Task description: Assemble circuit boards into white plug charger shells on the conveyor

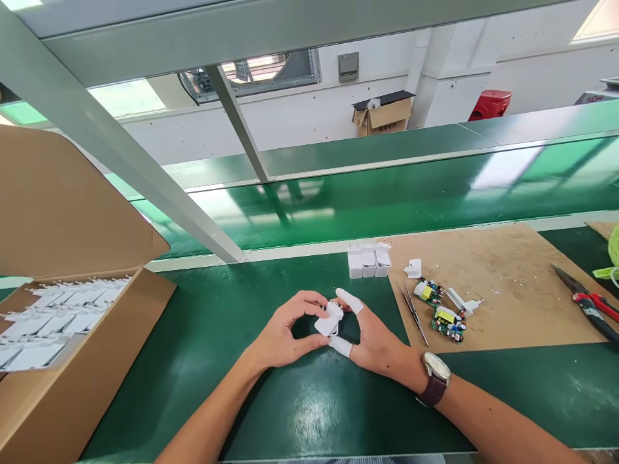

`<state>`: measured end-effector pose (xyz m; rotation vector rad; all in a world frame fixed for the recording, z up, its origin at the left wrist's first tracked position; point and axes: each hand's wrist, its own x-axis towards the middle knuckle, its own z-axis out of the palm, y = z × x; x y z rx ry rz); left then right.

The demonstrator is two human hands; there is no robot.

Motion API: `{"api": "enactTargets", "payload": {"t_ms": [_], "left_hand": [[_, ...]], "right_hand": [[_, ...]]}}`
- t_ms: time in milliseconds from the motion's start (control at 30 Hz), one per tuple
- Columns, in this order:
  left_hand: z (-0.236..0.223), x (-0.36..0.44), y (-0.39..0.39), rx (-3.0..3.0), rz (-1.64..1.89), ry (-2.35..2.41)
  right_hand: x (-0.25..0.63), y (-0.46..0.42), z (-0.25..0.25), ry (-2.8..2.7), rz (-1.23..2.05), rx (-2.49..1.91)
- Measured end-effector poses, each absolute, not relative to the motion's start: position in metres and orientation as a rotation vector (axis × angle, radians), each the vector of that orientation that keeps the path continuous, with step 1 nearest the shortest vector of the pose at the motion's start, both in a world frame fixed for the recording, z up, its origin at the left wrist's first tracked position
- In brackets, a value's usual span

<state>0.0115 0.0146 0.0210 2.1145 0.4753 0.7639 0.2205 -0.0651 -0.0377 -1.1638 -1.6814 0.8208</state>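
Between both hands, just over the green tabletop, is a small white plastic charger housing (327, 324) with a lid-like piece tilted on it. My left hand (291, 327) grips it from the left with thumb and fingertips. From the right, my right hand (370, 332) pinches it, with white finger cots on the thumb and a finger. Part of the housing is hidden by the fingers. Beyond my hands stand several white charger housings (369, 260) in a row. Metal tweezers (413, 312) lie to the right of my right hand.
On a brown cardboard sheet (488, 283) lie circuit boards (449, 322), a white plug piece (414, 268), another white part (463, 301) and red-and-black pliers (587, 299). At left, an open carton (111, 348) holds rows of white housings (53, 316). A grey metal post (145, 161) slants ahead.
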Motion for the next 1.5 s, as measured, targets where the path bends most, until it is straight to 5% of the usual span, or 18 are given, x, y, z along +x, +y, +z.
{"api": "enactTargets", "payload": {"t_ms": [600, 1067, 1300, 1500], "left_hand": [[0.017, 0.026, 0.012, 2.52, 0.957, 0.418], [0.014, 0.01, 0.018, 2.224, 0.707, 0.429], [0.011, 0.004, 0.033, 2.081, 0.971, 0.938], [0.019, 0.036, 0.055, 2.06, 0.864, 0.979]], "right_hand": [[0.221, -0.064, -0.043, -1.724, 0.733, -1.111], [0.222, -0.062, -0.032, -1.76, 0.863, -1.255], [0.223, -0.065, -0.026, -2.057, 0.488, -1.338], [0.222, -0.066, -0.026, -2.266, 0.254, -1.327]]}}
